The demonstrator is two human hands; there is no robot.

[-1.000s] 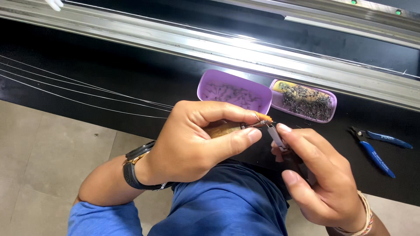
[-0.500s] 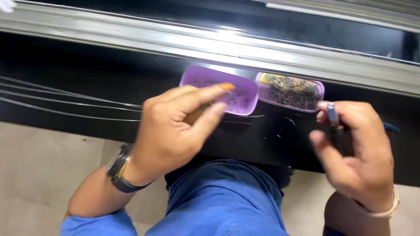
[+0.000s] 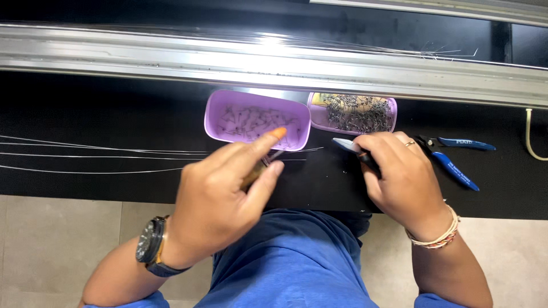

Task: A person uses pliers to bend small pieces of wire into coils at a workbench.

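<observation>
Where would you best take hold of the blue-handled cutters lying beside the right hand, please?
Probably by the two blue handles of the cutters, coming from the right. They lie flat on the black bench, handles spread and pointing away from the right hand, whose knuckles hide the head end.

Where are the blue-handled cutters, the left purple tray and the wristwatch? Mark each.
blue-handled cutters (image 3: pixel 456 165), head view, on one blue handle.
left purple tray (image 3: pixel 212 114), head view, on its left wall.
wristwatch (image 3: pixel 149 240), head view, on its dial.
</observation>
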